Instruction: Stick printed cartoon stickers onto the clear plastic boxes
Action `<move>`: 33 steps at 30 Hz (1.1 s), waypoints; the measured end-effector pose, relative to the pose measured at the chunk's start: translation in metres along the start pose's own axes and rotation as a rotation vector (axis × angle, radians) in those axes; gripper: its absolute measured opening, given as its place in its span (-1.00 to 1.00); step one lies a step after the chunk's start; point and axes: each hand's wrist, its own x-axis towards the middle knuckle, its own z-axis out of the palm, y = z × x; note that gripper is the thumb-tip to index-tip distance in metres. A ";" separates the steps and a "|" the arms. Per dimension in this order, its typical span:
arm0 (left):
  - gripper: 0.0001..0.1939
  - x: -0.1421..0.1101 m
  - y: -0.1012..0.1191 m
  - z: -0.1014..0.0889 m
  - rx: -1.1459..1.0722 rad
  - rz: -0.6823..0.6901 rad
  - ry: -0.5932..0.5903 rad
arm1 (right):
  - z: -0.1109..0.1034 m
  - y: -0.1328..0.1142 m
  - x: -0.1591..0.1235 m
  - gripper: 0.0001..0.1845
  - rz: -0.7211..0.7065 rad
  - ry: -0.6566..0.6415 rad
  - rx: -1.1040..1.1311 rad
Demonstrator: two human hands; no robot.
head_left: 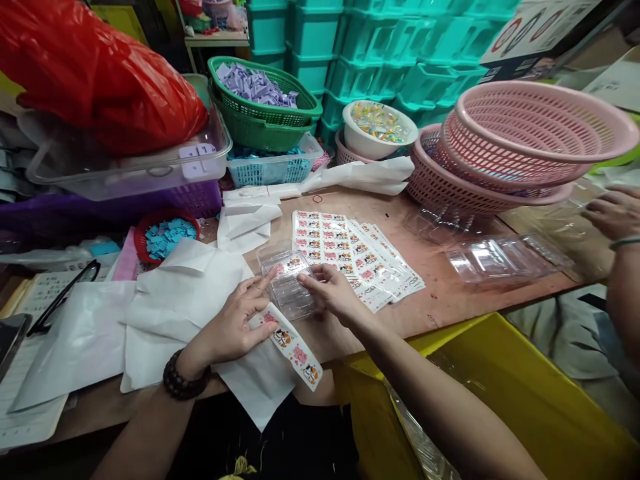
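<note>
A clear plastic box (293,293) is held between my two hands, with a cat sticker (290,264) on its upper face. My right hand (327,288) grips the box's right side, thumb on top. My left hand (237,323) has a strip of cat stickers (295,350) pinched under its thumb, and its fingertips touch the box's left edge. The strip hangs toward my lap. Just beyond the box, several sheets of the same stickers (327,243) lie fanned on the wooden table (430,313).
Crumpled white backing paper (185,300) covers the left side. A red bowl of blue pieces (170,237), green baskets (265,127), a white bowl (380,143) and pink baskets (490,180) stand behind. Clear packages (505,260) lie right, near another person's hand (615,213). A yellow bin (505,373) stands below.
</note>
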 end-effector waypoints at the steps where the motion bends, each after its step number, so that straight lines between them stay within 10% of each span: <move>1: -0.86 0.000 0.000 -0.001 -0.009 -0.013 -0.013 | 0.000 -0.002 0.000 -0.45 0.014 0.003 0.017; 26: -0.82 0.007 -0.007 -0.004 -0.103 -0.038 -0.089 | -0.009 -0.047 0.003 -0.55 0.392 -0.129 -0.389; 33: -0.76 -0.014 -0.001 -0.029 -0.248 -0.013 -0.074 | -0.010 -0.014 -0.016 -0.49 0.133 -0.197 -0.222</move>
